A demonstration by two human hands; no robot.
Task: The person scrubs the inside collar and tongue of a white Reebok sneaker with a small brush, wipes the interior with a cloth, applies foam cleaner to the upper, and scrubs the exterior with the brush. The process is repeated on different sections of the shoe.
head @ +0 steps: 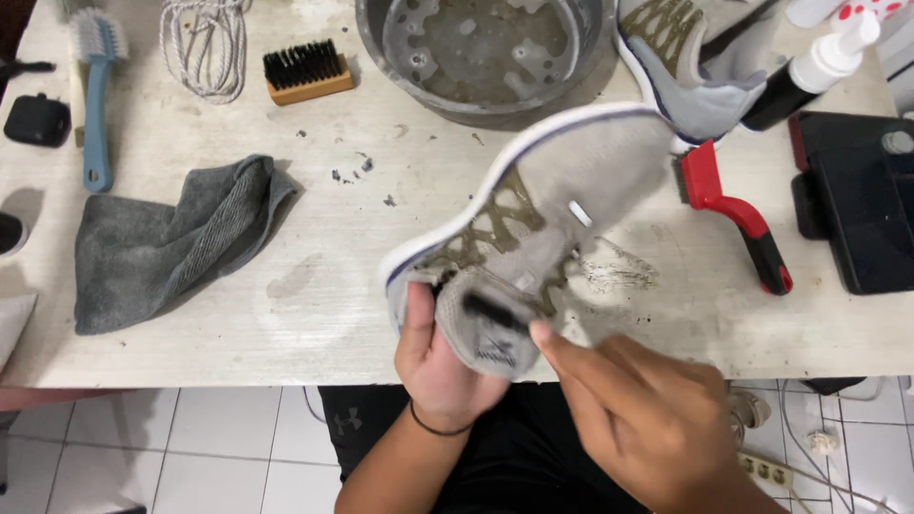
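Left hand grips the upturned shoe; right hand pinches a small black tool; metal basin nearby.

Shoe-cleaning work table, home workshop setting.

Stained, scuffed white table over a white tiled floor. On it: metal basin far centre; wooden-backed bristle brush and blue-handled brush far left; coiled white laces; crumpled grey cloth at left; red-handled brush and spray bottle at right; grey sports shoe sole-up at centre, a second shoe far right. Dirt specks scattered on the table. Power strip on the floor, near right.
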